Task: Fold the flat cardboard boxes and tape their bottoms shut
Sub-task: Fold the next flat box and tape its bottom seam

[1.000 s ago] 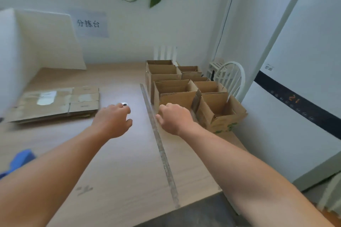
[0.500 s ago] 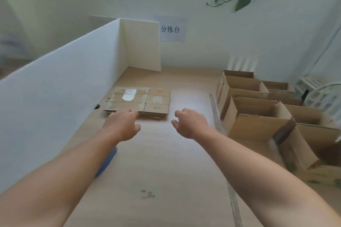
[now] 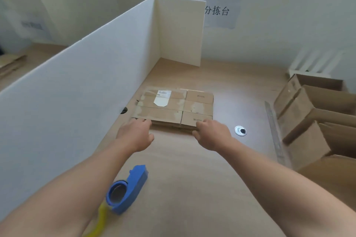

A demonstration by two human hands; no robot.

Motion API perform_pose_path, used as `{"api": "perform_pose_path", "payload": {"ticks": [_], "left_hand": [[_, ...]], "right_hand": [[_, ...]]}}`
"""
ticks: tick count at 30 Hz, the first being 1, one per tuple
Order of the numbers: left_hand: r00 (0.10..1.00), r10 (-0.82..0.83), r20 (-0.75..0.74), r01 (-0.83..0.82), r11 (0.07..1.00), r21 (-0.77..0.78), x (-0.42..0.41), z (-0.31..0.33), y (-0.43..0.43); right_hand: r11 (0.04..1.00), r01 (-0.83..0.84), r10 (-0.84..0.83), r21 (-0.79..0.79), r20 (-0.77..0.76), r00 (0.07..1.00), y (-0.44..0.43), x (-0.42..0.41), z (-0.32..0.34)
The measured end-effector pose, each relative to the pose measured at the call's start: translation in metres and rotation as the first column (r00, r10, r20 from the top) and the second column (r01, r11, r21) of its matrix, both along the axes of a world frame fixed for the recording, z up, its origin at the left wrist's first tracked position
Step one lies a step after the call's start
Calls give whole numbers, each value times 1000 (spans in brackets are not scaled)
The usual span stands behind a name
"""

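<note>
Pale wood-grain table (image 3: pixel 192 179), walled on the left by a white foam-board partition (image 3: pixel 77 92). Mid-table, a stack of flat cardboard boxes (image 3: pixel 173 106) lies with its long axis running left to right and one long edge facing the person. The top sheet is brown and creased, streaked with old tape, and carries a torn white label (image 3: pixel 161 98).

The left hand (image 3: pixel 134 136) meets the near left corner with its fingers curled; I cannot tell whether it grips. The right hand (image 3: pixel 212 136) pinches the near right corner.

A blue tape dispenser (image 3: pixel 127 190) lies nearer the person, and folded open boxes (image 3: pixel 308 121) stand at the right.
</note>
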State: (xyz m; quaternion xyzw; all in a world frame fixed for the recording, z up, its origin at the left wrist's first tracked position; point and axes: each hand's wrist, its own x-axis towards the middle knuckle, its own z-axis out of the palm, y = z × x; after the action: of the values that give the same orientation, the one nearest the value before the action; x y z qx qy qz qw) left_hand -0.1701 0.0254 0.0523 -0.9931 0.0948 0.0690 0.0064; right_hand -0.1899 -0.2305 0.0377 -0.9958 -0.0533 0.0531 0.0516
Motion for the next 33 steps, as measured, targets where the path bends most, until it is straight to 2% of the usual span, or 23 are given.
{"api": "perform_pose_path", "payload": {"ticks": [3, 6, 10, 13, 16, 22, 26, 29, 33], "left_hand": [[999, -13, -35, 12, 1000, -14, 52, -21, 9], [997, 25, -78, -30, 997, -68, 108, -46, 21], [982, 94, -162, -119, 981, -154, 170, -82, 35], [971, 135, -197, -173, 967, -189, 200, -109, 47], [950, 186, -252, -254, 927, -275, 218, -133, 55], [932, 274, -238, -356, 819, -451, 220, -155, 50], [893, 351, -283, -451, 694, -561, 210, -149, 50], [866, 395, -305, -495, 591, -637, 189, -139, 47], [885, 371, -279, -446, 511, -735, 140, -118, 40]], "right_hand": [[994, 109, -108, 15, -73, 992, 6, 36, -19], [953, 288, -272, 89, -163, 949, 8, 73, -43], [760, 569, -510, 314, -254, 822, 4, 114, -73], [613, 698, -630, 371, -303, 715, -4, 136, -91], [505, 767, -692, 396, -347, 633, -12, 151, -108], [308, 800, -775, 515, -353, 525, -15, 153, -125], [174, 799, -788, 575, -405, 464, -18, 131, -122], [71, 719, -768, 691, -423, 482, -20, 101, -119], [-37, 573, -775, 819, -386, 501, -30, 42, -112]]}}
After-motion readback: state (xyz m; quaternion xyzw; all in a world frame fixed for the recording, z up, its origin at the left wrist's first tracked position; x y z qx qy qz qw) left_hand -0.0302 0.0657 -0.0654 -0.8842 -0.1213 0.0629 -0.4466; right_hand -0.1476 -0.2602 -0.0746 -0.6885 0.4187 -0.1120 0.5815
